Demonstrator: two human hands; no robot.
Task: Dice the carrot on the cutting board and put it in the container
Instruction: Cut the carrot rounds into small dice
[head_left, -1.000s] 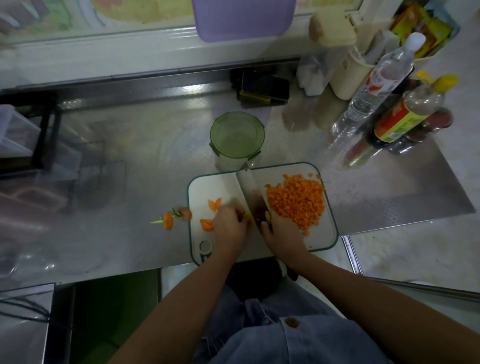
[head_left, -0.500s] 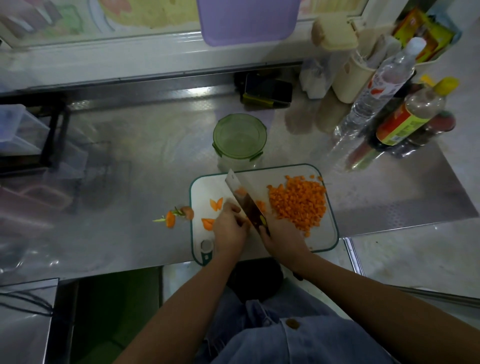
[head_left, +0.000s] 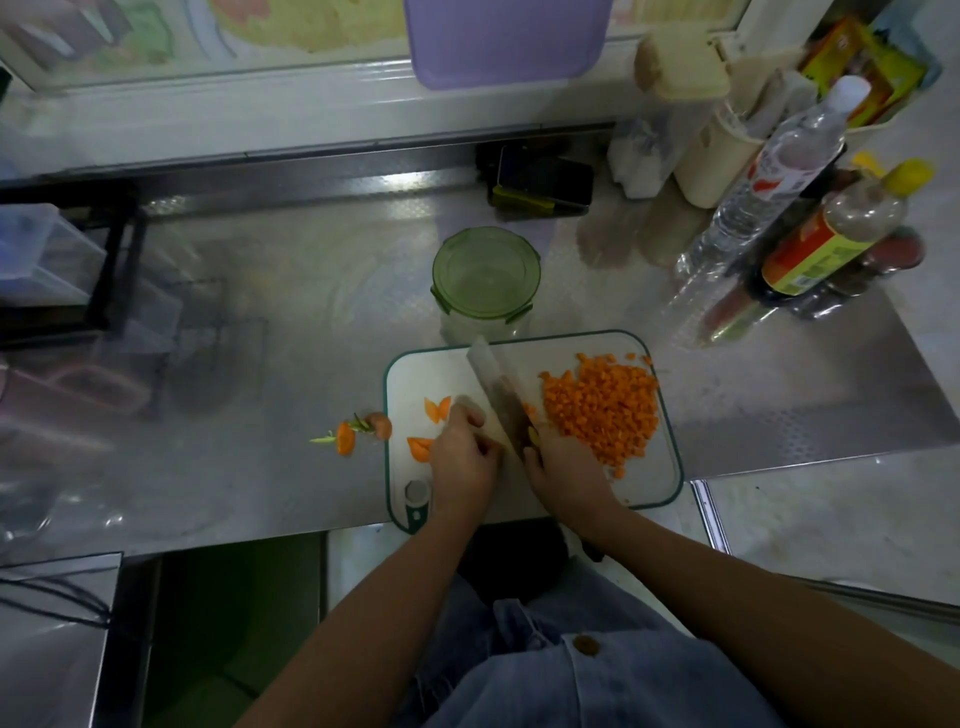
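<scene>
A white cutting board (head_left: 647, 486) with a green rim lies on the steel counter. A heap of diced carrot (head_left: 602, 405) covers its right half. Two or three carrot slices (head_left: 436, 408) lie on its left half. My right hand (head_left: 563, 467) grips the handle of a knife (head_left: 493, 384), whose blade points away across the board's middle. My left hand (head_left: 462, 452) rests curled on the board just left of the blade; what is under its fingers is hidden. A clear container (head_left: 485, 280) with a green lid stands closed just behind the board.
Carrot ends with green stems (head_left: 358, 431) lie on the counter left of the board. Bottles (head_left: 831, 234) and jars crowd the back right. A black object (head_left: 543, 182) sits at the back wall. The counter edge runs just below the board.
The knife blade has swung from lying flat near the carrot heap to angled left, then down to the board beside my left fingers. My left hand shifted slightly.
</scene>
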